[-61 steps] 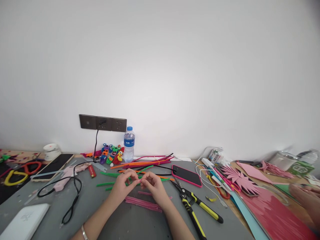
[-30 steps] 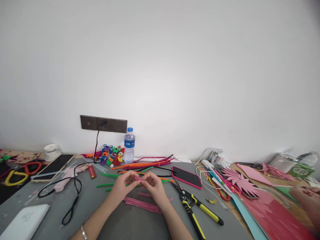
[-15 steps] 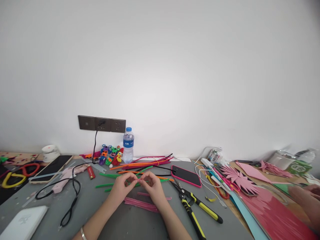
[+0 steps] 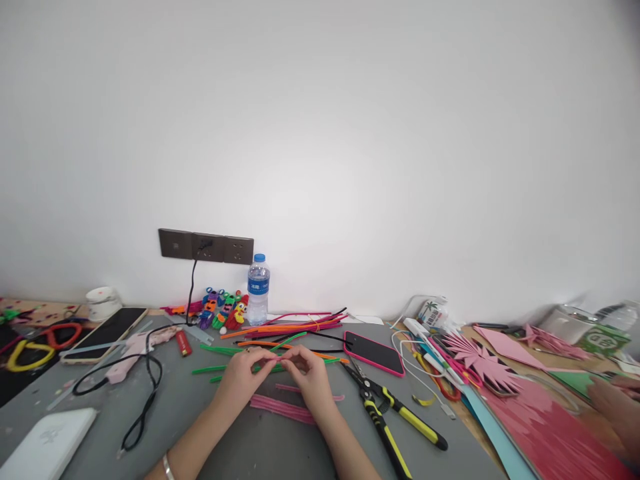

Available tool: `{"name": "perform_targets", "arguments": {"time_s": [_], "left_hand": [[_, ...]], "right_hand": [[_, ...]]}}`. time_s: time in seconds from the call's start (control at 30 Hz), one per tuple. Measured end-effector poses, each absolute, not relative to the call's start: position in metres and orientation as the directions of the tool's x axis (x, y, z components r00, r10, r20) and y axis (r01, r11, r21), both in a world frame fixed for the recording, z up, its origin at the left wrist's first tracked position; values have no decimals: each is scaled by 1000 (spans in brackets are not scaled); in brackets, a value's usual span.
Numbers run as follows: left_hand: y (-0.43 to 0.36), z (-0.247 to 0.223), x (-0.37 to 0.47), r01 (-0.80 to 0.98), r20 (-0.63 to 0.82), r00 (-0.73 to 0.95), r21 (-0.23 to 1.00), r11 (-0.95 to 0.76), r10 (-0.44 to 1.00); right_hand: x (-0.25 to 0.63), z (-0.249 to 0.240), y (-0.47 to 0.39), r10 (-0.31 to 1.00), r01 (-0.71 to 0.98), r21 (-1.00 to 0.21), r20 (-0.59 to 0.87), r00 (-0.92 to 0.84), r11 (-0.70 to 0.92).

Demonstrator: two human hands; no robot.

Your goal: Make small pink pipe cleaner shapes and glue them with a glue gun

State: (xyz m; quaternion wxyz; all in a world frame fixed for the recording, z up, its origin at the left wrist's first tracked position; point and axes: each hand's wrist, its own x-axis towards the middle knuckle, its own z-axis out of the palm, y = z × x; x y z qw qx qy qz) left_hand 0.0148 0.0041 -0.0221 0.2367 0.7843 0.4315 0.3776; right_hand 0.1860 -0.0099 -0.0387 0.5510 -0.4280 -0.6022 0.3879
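My left hand (image 4: 250,373) and my right hand (image 4: 309,377) meet fingertip to fingertip above the grey mat. Both are closed in a pinch on a short pink pipe cleaner (image 4: 281,361), most of it hidden by the fingers. Under my wrists lies a bundle of pink pipe cleaners (image 4: 283,408), with a loose pink piece (image 4: 295,389) just beyond it. Green pipe cleaners (image 4: 213,369) stretch out behind and left of my hands. A larger heap of orange, red and magenta pipe cleaners (image 4: 295,327) is farther back.
Yellow-black pliers (image 4: 383,407) lie right of my hands, below a pink-cased phone (image 4: 374,353). A water bottle (image 4: 259,293) stands by pipe-cleaner figures (image 4: 225,310). A pink glue gun (image 4: 125,363) and black cable are left. Another person's hand (image 4: 613,407) is over red paper (image 4: 545,420).
My hands stay together with only slight finger movement; pink now shows between the fingertips. The other person's hand at the right has shifted slightly. The view has moved a little.
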Motion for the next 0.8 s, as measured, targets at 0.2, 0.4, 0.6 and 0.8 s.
{"name": "perform_targets", "arguments": {"time_s": [0.2, 0.4, 0.6, 0.8], "left_hand": [[3, -27, 15, 534, 454, 375, 608, -588, 809], [1, -25, 16, 538, 470, 380, 588, -604, 797], [0, -20, 16, 557, 468, 404, 556, -617, 786], [-3, -20, 17, 578, 482, 388, 536, -615, 786]], "right_hand": [[186, -36, -12, 906, 204, -885, 424, -18, 418], [184, -35, -12, 897, 234, -869, 440, -37, 436], [183, -35, -14, 898, 233, -869, 436, -59, 437], [182, -34, -17, 888, 263, -850, 455, -68, 456]]}}
